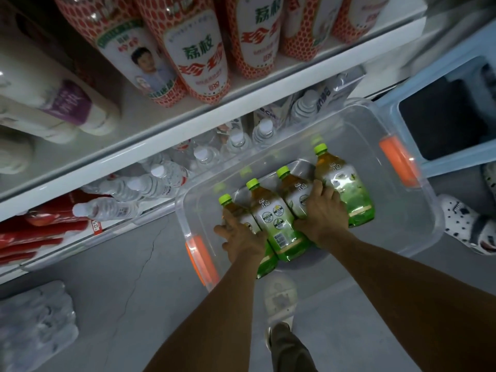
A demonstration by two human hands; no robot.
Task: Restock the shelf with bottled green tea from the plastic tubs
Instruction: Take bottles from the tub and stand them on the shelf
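A clear plastic tub [418, 221] with orange handles sits on the floor below the shelf. Several green tea bottles with lime caps lie side by side in it. My left hand [241, 237] grips the leftmost bottle [236, 210]. My right hand [322, 210] grips the third bottle [292, 191], its fingers curled over the label. Between the two hands lies another bottle [276, 224], and a fourth bottle [343, 183] lies to the right of my right hand.
White shelves [214, 114] hold large red-patterned bottles above and clear water bottles [161, 178] below. A light blue crate [402, 89] stands at the right. A wrapped pack of water [35, 326] lies on the floor at left. Another person's spotted shoe [464, 218] stands by the tub.
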